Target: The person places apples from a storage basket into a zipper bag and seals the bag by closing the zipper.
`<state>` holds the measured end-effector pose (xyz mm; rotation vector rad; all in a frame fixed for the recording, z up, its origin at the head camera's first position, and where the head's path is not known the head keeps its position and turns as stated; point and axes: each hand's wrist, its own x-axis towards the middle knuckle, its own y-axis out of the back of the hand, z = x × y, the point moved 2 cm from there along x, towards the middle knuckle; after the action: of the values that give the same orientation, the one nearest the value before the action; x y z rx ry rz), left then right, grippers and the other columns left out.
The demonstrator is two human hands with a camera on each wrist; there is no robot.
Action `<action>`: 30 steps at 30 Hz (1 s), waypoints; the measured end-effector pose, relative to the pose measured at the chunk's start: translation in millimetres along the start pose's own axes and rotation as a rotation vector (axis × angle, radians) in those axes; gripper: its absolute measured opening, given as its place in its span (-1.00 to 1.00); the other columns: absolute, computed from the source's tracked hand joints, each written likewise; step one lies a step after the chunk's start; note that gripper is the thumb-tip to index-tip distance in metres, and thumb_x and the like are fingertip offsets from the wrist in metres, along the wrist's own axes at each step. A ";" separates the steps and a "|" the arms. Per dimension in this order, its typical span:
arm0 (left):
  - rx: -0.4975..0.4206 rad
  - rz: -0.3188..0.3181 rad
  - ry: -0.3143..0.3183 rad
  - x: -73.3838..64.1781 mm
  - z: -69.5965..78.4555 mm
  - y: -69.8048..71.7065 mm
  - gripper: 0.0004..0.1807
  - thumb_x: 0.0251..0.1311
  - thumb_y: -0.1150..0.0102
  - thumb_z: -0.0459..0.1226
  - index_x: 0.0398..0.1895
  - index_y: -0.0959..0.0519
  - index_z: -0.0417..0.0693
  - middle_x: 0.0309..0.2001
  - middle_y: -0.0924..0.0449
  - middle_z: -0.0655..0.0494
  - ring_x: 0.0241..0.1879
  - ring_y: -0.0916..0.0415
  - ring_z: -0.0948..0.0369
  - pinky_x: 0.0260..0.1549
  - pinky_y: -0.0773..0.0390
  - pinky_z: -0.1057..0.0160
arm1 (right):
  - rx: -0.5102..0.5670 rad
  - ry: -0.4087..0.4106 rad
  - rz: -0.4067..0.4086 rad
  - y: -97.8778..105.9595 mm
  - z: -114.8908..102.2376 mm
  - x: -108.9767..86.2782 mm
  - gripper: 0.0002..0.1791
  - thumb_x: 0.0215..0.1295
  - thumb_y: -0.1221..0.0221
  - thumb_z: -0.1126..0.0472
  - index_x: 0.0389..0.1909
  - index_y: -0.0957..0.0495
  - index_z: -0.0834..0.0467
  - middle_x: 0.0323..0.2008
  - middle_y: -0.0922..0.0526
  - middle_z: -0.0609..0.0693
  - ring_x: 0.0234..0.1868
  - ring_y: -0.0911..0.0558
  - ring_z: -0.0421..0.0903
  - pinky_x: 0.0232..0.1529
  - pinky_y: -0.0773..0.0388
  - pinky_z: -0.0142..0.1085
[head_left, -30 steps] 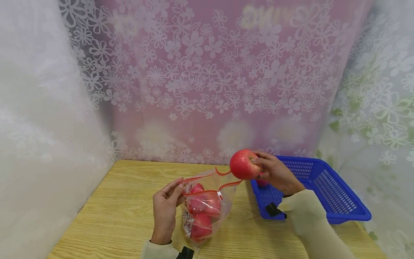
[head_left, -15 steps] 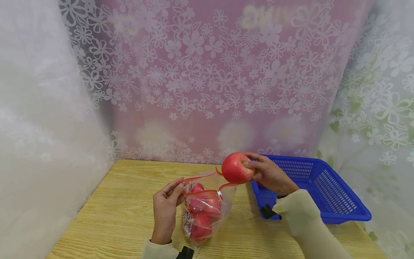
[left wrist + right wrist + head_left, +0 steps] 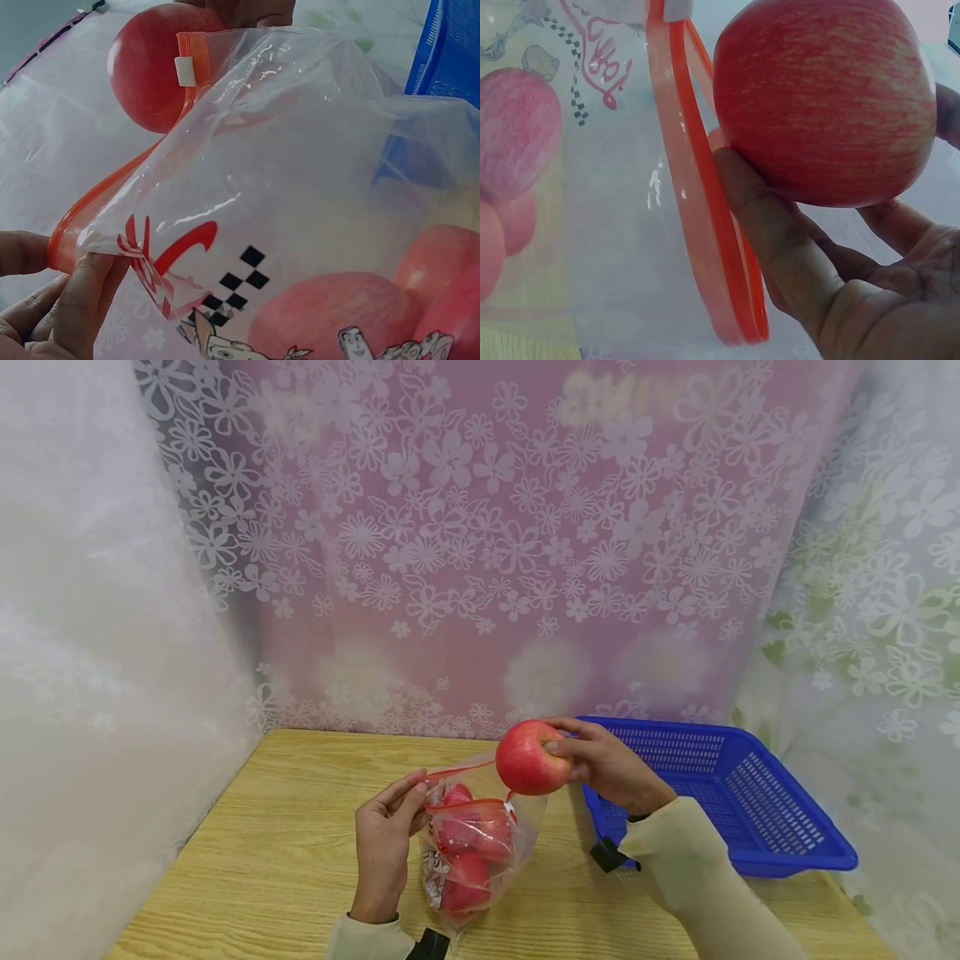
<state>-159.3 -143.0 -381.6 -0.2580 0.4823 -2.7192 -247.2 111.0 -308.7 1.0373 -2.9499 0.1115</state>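
Observation:
A clear zip bag (image 3: 528, 831) with an orange-red zip edge and a white slider stands on the table, several red apples (image 3: 467, 881) inside it. My left hand (image 3: 386, 839) pinches the left corner of its mouth between thumb and fingers, as the left wrist view also shows. Another red apple (image 3: 531, 758) is held by my right hand (image 3: 611, 768) over the right part of the bag's mouth. In the right wrist view the fingers (image 3: 780, 232) curl round this apple, right beside the orange zip strip (image 3: 705, 195).
A blue plastic basket (image 3: 795, 860) with slotted walls stands at the right of the wooden table (image 3: 247, 860), partly behind my right forearm. Floral sheeting (image 3: 480, 527) hangs at the back and on both sides.
My right hand has moved left and slightly down with the apple, from beside the basket to over the bag's mouth. The left hand and the bag have stayed nearly still.

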 end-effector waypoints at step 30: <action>-0.007 -0.001 0.009 0.6 0.2 -1.6 -0.65 0.26 -0.17 -0.41 0.07 -0.54 -0.46 -0.34 -0.71 0.13 -0.38 -0.66 0.35 -0.37 -0.64 0.37 | -0.198 -0.075 -0.028 -25.4 7.0 20.1 -0.41 0.28 -0.22 0.17 0.29 -0.35 0.28 0.14 -0.46 0.17 -0.09 -0.64 0.03 -0.18 -0.65 -0.05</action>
<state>-160.3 -141.9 -380.8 -0.2485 0.4947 -2.7207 -246.9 78.1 -313.3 1.0766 -2.9336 -0.2200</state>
